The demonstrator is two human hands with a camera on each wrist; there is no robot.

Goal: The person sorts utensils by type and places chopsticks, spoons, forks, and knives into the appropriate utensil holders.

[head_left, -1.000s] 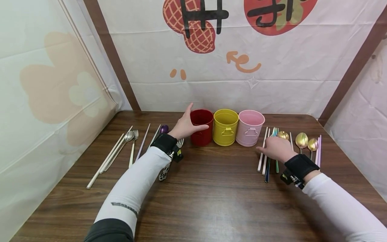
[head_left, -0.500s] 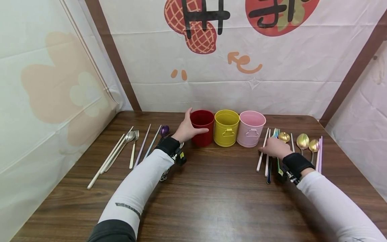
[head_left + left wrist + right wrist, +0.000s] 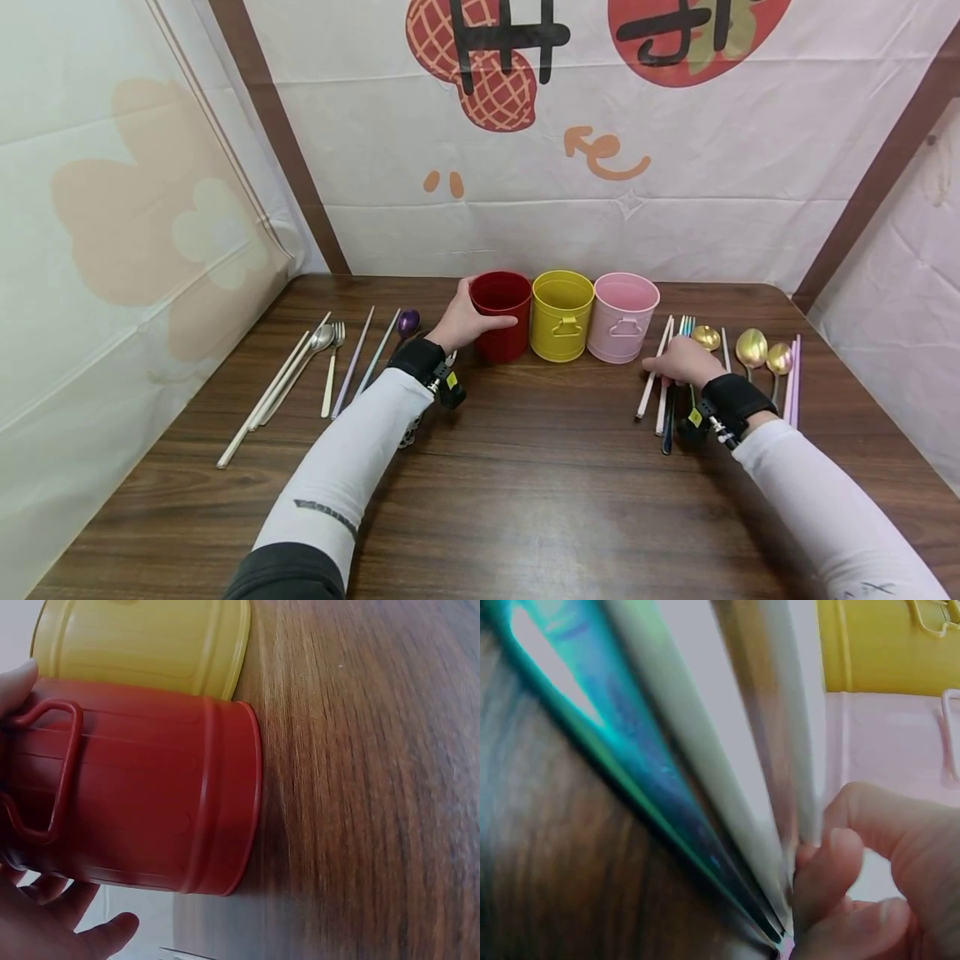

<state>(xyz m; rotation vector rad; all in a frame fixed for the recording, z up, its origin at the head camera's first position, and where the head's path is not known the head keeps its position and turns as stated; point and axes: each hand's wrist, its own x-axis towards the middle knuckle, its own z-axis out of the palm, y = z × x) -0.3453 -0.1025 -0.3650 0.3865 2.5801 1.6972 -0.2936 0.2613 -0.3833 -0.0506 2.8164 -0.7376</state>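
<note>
In the head view my left hand (image 3: 457,321) holds the red bucket (image 3: 516,340) from its left side, thumb across the front. The left wrist view shows the bucket's wire handle (image 3: 71,765) near the thumb, with fingers (image 3: 112,935) on the other side. My right hand (image 3: 684,361) pinches a white chopstick (image 3: 646,396) among the cutlery at right. Close beside it lie a second white chopstick (image 3: 697,697) and a shiny blue-green handle (image 3: 592,712), probably the blue-green fork's. The fingertips cover part of the chopstick.
A yellow bucket (image 3: 551,340) and a pink bucket (image 3: 611,348) stand right of the red one. Gold spoons (image 3: 751,348) and lilac chopsticks (image 3: 796,383) lie at far right. At left are chopsticks (image 3: 266,396), a silver spoon (image 3: 323,337), a white-handled fork (image 3: 327,392) and a purple spoon (image 3: 408,323).
My left hand has closed in around the red bucket, its fingers now lower behind it. My right hand has moved slightly left and taken the white chopstick, which has tilted.
</note>
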